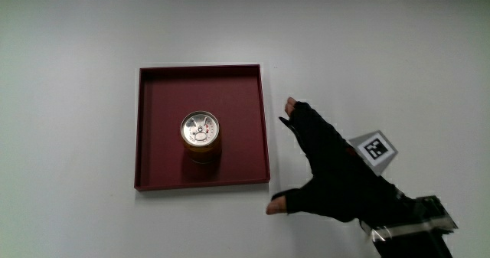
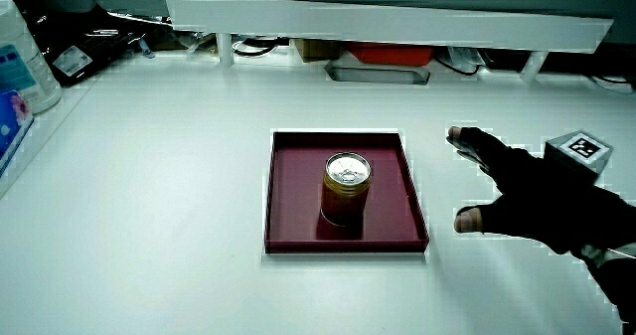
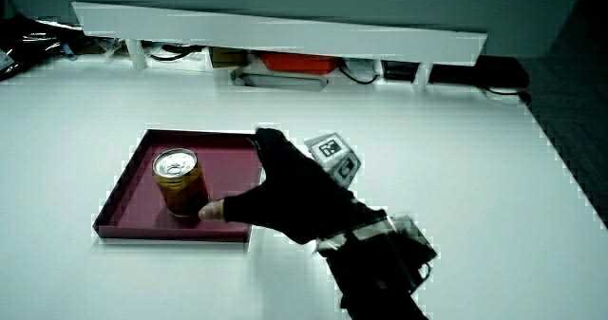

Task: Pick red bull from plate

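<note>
Standing upright in the middle of the dark red plate (image 1: 153, 128), the red bull can (image 1: 200, 135) sits near the centre of the main view.
Beside the plate, toward the lower corner of that view, the hand (image 1: 329, 174) hovers above the white table (image 1: 69, 97), fingers spread apart, grasping nothing, clear of the can.
</note>
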{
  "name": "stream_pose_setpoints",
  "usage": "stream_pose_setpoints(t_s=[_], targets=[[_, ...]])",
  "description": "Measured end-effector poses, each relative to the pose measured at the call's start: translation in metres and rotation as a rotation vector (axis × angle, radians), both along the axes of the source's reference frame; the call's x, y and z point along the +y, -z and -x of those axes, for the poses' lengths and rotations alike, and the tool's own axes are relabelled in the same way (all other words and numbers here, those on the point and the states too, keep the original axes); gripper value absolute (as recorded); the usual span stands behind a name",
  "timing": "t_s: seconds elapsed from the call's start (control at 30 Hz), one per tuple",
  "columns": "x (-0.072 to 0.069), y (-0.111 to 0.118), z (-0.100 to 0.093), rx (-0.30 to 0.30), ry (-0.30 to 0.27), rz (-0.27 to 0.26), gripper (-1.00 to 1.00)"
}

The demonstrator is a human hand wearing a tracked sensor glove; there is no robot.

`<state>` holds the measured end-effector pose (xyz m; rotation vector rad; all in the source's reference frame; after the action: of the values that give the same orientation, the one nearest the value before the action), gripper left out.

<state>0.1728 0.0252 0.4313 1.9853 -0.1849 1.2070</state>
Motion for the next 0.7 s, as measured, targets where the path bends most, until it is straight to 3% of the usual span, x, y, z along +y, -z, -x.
stream_pose_setpoints(t_s=[0.1,0.13,0.17,0.2,0.27,0.37,0.53,0.7], targets=[[-0.008,-0.003,0.015,0.004,0.0,0.04,0.0],[-0.01,-0.004,0.021,-0.025,-0.008,0.051,0.0],[-0.013,-0.008,0.026,-0.036,0.002,0.041,0.0],[-0.015,-0.007,0.034,-0.098,-0.007,0.045,0.0],[-0.019,-0.016,0.043,-0.13,0.002,0.027,0.0],[-0.023,-0.029,0.056,-0.127,0.014,0.031,0.0],[-0.029,-0.045,0.08,-0.2,0.035,0.018,0.0],[-0.033,-0.064,0.097,-0.202,0.048,-0.002,0.0]])
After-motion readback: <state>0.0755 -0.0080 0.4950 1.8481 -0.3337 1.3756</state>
